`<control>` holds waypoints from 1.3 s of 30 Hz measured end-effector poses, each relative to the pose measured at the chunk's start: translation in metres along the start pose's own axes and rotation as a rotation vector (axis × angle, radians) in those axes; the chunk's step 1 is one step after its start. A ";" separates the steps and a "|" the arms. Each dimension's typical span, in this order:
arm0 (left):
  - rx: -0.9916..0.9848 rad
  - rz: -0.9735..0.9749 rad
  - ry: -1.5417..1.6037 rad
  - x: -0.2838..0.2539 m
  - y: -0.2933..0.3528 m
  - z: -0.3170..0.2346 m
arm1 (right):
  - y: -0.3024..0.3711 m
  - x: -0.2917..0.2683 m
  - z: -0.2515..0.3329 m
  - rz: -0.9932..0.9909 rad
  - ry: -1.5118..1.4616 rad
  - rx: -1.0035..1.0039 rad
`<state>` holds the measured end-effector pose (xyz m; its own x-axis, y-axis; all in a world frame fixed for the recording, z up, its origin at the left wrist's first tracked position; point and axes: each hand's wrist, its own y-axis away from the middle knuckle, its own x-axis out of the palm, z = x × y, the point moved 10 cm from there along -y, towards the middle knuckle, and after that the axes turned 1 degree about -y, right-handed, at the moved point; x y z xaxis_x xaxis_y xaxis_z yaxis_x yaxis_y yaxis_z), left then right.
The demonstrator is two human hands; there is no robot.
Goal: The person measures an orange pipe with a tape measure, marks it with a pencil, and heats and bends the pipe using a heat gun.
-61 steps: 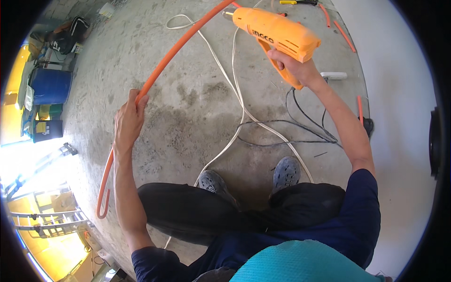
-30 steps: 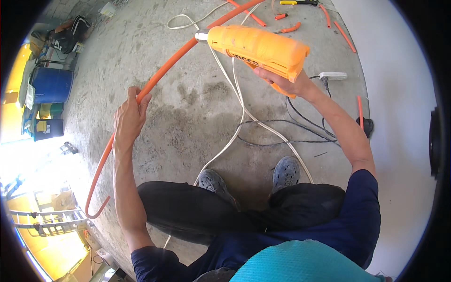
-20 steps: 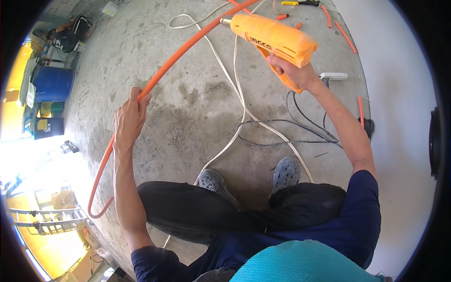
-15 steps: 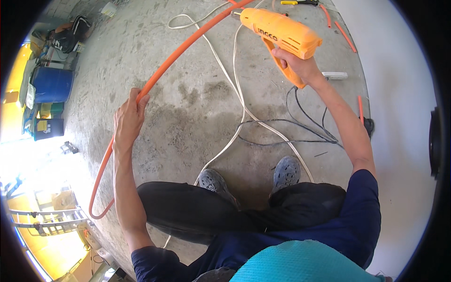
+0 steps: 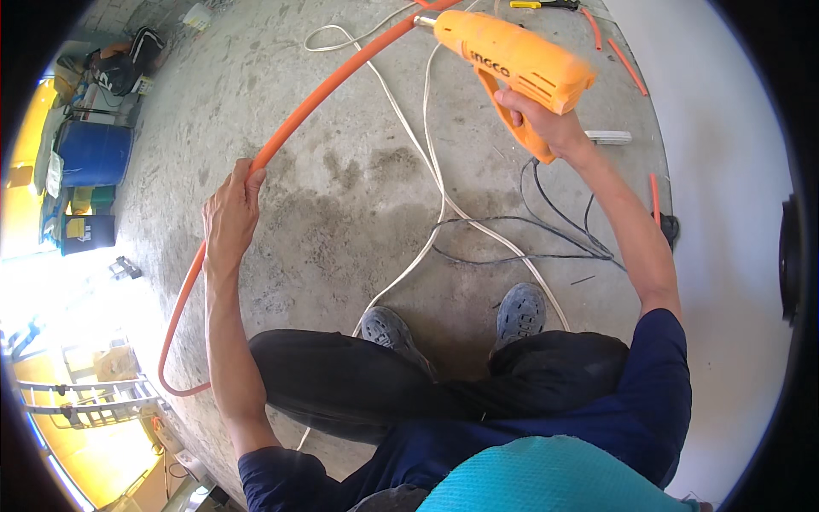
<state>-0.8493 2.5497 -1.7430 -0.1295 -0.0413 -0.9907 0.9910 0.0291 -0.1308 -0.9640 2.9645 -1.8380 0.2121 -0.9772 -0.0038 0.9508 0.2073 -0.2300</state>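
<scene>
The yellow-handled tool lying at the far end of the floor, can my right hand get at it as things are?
Probably not: the right hand is closed around the orange heat gun, and the yellow-handled tool lies beyond it on the concrete floor.

Left arm comes up from the lower left of the frame, nearly straight, forearm bare below a dark blue sleeve. Left hand [image 5: 229, 213] sits at centre left, back of the hand to the camera, fingers curled and closed in a grip. Right arm enters from the lower right and stretches up toward the upper right, elbow slightly bent, wrist cocked. Right hand [image 5: 537, 126] is high in the frame, fist wrapped tight, knuckles turned away. Hands well apart.
</scene>
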 end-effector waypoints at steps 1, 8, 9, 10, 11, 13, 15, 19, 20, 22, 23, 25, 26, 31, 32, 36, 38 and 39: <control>-0.011 0.019 0.001 0.001 0.000 0.000 | 0.002 0.007 0.001 0.043 -0.014 -0.012; -0.032 0.060 0.031 0.005 -0.001 -0.003 | 0.018 0.043 0.001 0.201 -0.015 0.045; -0.049 0.079 0.044 0.006 -0.001 -0.003 | 0.019 0.044 0.002 0.200 -0.015 0.045; -0.066 0.097 0.059 0.007 0.000 -0.002 | 0.022 0.048 0.004 0.218 0.019 0.031; -0.066 0.095 0.059 0.007 0.000 -0.001 | 0.023 0.050 0.006 0.235 0.053 0.018; -0.019 0.043 0.055 0.005 0.000 0.000 | 0.022 0.048 0.006 0.221 0.071 -0.006; -0.013 0.039 0.059 0.005 0.001 0.002 | 0.019 0.043 0.008 0.208 0.087 -0.029; -0.011 0.042 0.069 0.007 0.001 0.003 | 0.008 0.022 0.000 0.110 0.041 0.020; -0.010 0.042 0.069 0.006 0.001 0.003 | 0.005 0.015 0.000 0.070 0.033 -0.001; -0.009 0.032 0.070 0.005 0.001 0.002 | -0.001 0.006 -0.003 0.047 0.017 -0.005; -0.009 0.033 0.070 0.005 0.001 0.001 | -0.003 0.001 -0.004 0.024 0.001 -0.009; -0.021 0.036 0.078 0.004 0.002 0.002 | -0.006 -0.006 -0.004 0.001 0.007 -0.002; -0.022 0.036 0.078 0.004 0.002 0.002 | -0.007 -0.010 -0.004 -0.021 0.012 0.004; -0.011 0.033 0.079 0.006 0.002 0.005 | -0.018 -0.025 -0.007 -0.066 0.028 0.005; -0.011 0.033 0.078 0.006 0.002 0.005 | -0.020 -0.028 -0.007 -0.078 0.024 0.003; -0.014 0.037 0.086 0.005 0.003 0.004 | -0.027 -0.040 -0.011 -0.105 0.013 -0.027; -0.025 0.049 0.088 0.005 0.004 0.004 | -0.030 -0.047 -0.011 -0.139 0.004 -0.031; -0.030 0.057 0.081 0.005 0.004 0.004 | -0.031 -0.049 -0.012 -0.139 0.004 -0.032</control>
<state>-0.8462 2.5459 -1.7485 -0.0766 0.0423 -0.9962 0.9955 0.0593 -0.0740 -1.0069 3.0057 -1.8421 0.0777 -0.9966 0.0266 0.9634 0.0682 -0.2591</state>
